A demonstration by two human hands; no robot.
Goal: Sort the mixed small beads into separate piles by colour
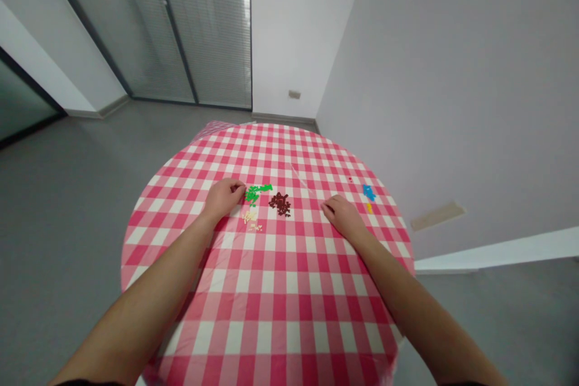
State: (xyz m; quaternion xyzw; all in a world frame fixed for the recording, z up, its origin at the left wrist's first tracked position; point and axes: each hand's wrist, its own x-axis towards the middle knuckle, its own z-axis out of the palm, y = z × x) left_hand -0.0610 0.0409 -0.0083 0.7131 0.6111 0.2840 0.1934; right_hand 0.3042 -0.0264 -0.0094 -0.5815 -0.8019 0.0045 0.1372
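My left hand (225, 194) rests on the tablecloth with its thumb and fingers drawn together. Its fingertips touch the left edge of a pile of small green pieces (252, 195); whether a piece is between them is too small to see. Just right of that pile lies a heap of small dark brown pieces (280, 204). Cream-coloured pieces (249, 217) are scattered below the green ones. My right hand (342, 215) lies to the right of the brown heap, apart from it, fingers curled and closed. Anything inside them is hidden.
Beyond my right hand, near the table's right edge, are a blue cluster (369, 193), a yellow piece (370, 208) and tiny red bits (350, 180). A red-and-white checked cloth (266, 289) covers the round table. A wall (465, 102) stands close on the right.
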